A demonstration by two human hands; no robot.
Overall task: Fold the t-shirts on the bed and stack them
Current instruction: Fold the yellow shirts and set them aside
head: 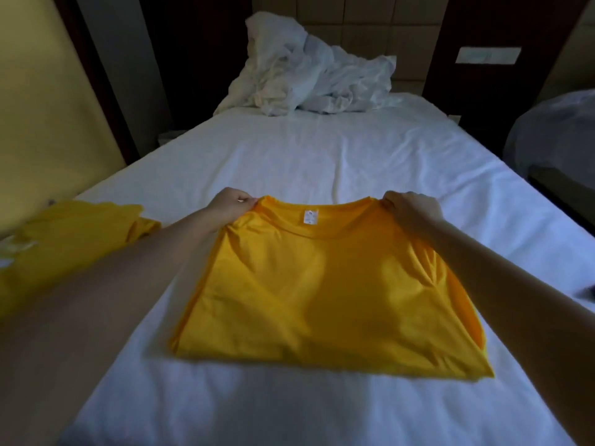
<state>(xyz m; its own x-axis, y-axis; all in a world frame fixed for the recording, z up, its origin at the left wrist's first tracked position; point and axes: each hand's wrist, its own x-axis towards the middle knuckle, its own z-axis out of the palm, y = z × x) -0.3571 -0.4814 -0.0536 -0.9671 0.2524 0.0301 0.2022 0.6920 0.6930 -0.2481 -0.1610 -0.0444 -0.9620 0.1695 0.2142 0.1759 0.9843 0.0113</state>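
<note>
Pinches the t-shirt (322, 291) at its far shoulders with left hand (230, 206) and right hand (410, 209), both gripping cloth; lies flat on the bed (322, 156), near middle. Left, another yellow garment (74, 239); far off, rumpled bedding (309, 78).

A yellow t-shirt (322, 294) lies folded mid-bed, collar away, a second yellow shirt (70, 243) at its left.

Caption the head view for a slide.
The left hand and right hand pinch the far corners of a folded yellow t-shirt on the bed; another yellow garment lies at left.
</note>
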